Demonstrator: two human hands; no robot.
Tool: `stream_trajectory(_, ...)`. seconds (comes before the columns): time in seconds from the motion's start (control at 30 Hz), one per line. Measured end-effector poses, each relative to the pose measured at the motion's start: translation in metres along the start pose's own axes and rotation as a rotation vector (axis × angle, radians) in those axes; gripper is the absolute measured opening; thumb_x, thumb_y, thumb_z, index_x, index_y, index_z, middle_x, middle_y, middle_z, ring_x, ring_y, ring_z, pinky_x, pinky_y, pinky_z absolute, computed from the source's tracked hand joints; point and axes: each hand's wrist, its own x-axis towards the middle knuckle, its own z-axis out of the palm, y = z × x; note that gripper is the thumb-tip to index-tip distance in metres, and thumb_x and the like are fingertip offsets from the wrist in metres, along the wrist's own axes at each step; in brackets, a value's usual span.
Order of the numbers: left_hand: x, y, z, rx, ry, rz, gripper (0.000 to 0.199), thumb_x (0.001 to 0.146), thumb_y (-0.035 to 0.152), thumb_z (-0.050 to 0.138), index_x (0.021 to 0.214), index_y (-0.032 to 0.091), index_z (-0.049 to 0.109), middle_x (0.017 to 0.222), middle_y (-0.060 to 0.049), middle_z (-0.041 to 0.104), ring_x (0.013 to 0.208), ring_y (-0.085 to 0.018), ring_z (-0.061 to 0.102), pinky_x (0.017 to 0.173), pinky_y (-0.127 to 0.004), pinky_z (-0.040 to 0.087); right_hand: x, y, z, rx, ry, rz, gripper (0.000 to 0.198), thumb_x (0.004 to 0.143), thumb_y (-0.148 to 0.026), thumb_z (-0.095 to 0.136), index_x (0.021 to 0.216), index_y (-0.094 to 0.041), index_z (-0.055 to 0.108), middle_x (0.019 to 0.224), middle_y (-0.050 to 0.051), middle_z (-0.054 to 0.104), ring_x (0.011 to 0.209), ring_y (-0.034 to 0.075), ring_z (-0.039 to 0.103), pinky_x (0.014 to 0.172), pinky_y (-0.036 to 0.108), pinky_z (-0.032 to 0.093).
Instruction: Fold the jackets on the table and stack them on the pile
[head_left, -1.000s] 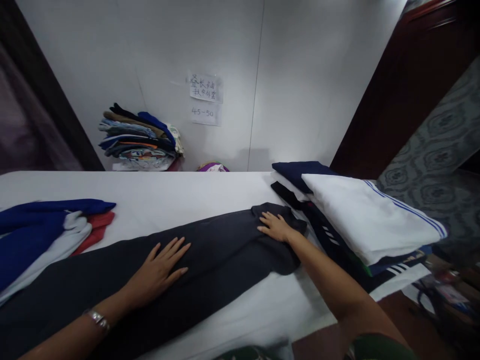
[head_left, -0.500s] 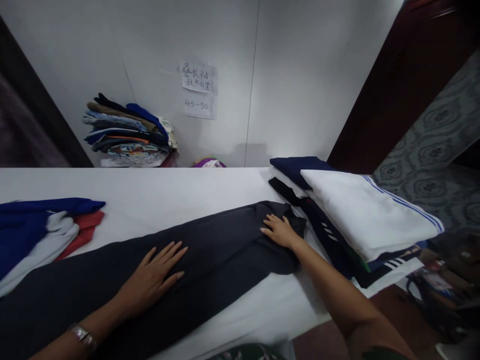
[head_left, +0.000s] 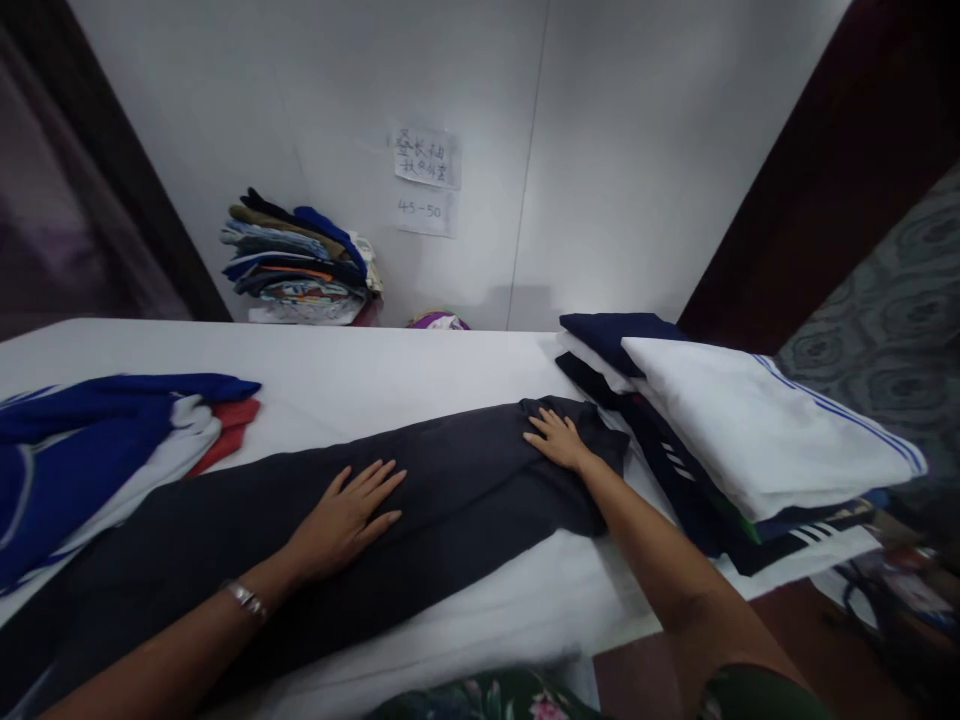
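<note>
A long dark grey garment (head_left: 450,500), shaped like trousers folded lengthwise, stretches across the white table (head_left: 360,370) from the lower left to the right. My left hand (head_left: 349,525) lies palm down on its middle, fingers spread and a metal band on the wrist. Near the bunched right end of the garment, my right hand (head_left: 559,440) also rests flat with its fingers apart. Neither hand grips the cloth. The garment's left end runs out of view at the lower left.
Folded clothes with a white piece (head_left: 757,425) on top are stacked at the right. Blue clothing (head_left: 105,430) lies loose at the left, beside white and red pieces (head_left: 232,430). Behind the table stands another clothes pile (head_left: 300,265), against a wall with paper signs (head_left: 427,160).
The view has turned a little to the left. My right hand has slid slightly left and away from me over the cloth; my left hand stays at about the same spot on it.
</note>
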Motion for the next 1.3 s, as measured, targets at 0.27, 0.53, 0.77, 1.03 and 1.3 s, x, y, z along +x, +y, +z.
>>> stream_trajectory(0.27, -0.006, 0.018, -0.015, -0.092, -0.051, -0.032, 0.058, 0.093, 0.054, 0.035, 0.144, 0.026, 0.034, 0.152, -0.009, 0.031, 0.141, -0.025, 0.025, 0.113, -0.052, 0.014, -0.025, -0.004, 0.03, -0.248, 0.18, -0.074, 0.058, 0.095, -0.053, 0.029, 0.142, -0.022, 0.04, 0.154, 0.01, 0.025, 0.142, 0.029, 0.021, 0.109, 0.057, 0.021)
stream_trajectory(0.53, -0.028, 0.031, -0.018, -0.136, 0.041, -0.168, 0.057, 0.091, 0.053, 0.041, 0.14, 0.022, 0.041, 0.148, -0.011, 0.04, 0.139, -0.026, 0.029, 0.113, -0.051, 0.017, -0.018, 0.029, 0.061, -0.383, 0.198, -0.177, 0.055, 0.092, -0.051, 0.021, 0.13, -0.029, 0.055, 0.152, 0.006, 0.03, 0.141, 0.03, 0.023, 0.104, 0.059, 0.028)
stream_trajectory(0.77, -0.107, 0.036, -0.031, -0.075, 0.24, -0.466, 0.041, 0.09, 0.041, 0.048, 0.126, 0.021, 0.056, 0.133, -0.009, 0.057, 0.128, -0.025, 0.045, 0.112, -0.05, 0.02, -0.012, 0.044, 0.069, -0.363, 0.245, -0.194, 0.057, 0.089, -0.047, 0.02, 0.128, -0.029, 0.057, 0.15, 0.008, 0.034, 0.14, 0.031, 0.025, 0.1, 0.061, 0.031)
stream_trajectory(1.03, -0.165, 0.011, -0.049, -0.071, 0.459, -0.9, 0.036, 0.09, 0.04, 0.046, 0.112, 0.018, 0.063, 0.115, -0.008, 0.066, 0.105, -0.022, 0.06, 0.09, -0.035, 0.046, -0.006, 0.032, 0.054, -0.161, 0.296, -0.159, 0.057, 0.084, -0.058, 0.029, 0.123, -0.03, 0.06, 0.139, 0.01, 0.049, 0.134, 0.035, 0.035, 0.1, 0.066, 0.025)
stream_trajectory(1.3, -0.16, 0.002, -0.055, -0.03, 0.466, -1.054, 0.036, 0.089, 0.041, 0.045, 0.11, 0.018, 0.062, 0.109, -0.009, 0.064, 0.103, -0.023, 0.059, 0.089, -0.033, 0.047, -0.032, -0.086, 0.034, 0.028, 0.372, -0.516, 0.059, 0.089, -0.06, 0.03, 0.132, -0.026, 0.051, 0.148, 0.008, 0.039, 0.139, 0.027, 0.029, 0.112, 0.056, 0.016)
